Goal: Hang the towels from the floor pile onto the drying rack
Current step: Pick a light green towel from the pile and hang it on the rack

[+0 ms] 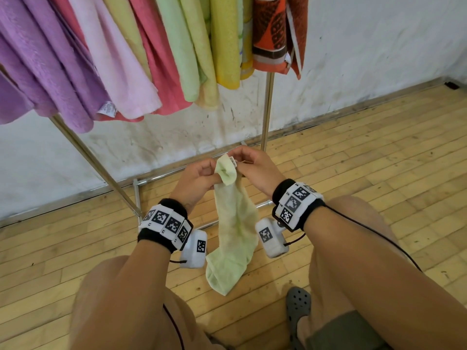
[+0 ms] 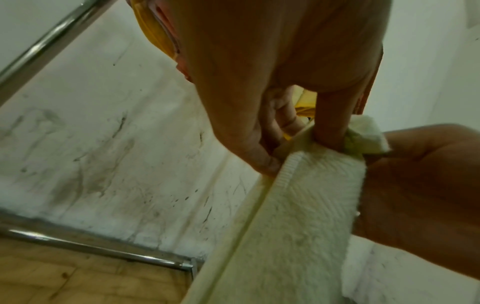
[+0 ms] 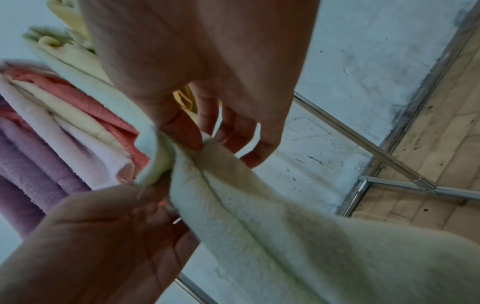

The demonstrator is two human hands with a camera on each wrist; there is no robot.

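A pale green towel (image 1: 233, 223) hangs lengthwise in front of my knees, its lower end just above the wooden floor. My left hand (image 1: 214, 176) and right hand (image 1: 239, 163) both pinch its bunched top edge, close together. In the left wrist view the left hand (image 2: 296, 150) has thumb and forefinger on the towel (image 2: 298, 226) hem. In the right wrist view the right hand (image 3: 205, 142) pinches the towel (image 3: 285, 226) beside the left hand. The drying rack (image 1: 267, 109) stands ahead, hung with purple, pink, coral, green, yellow and orange towels (image 1: 131, 54). No floor pile is in view.
The rack's slanted leg (image 1: 96, 160) and low base bars (image 1: 161, 175) stand between me and the stained white wall (image 1: 379, 46). A grey clog (image 1: 298, 309) is on my foot at the lower right. Wooden floor (image 1: 379, 160) spreads to the right.
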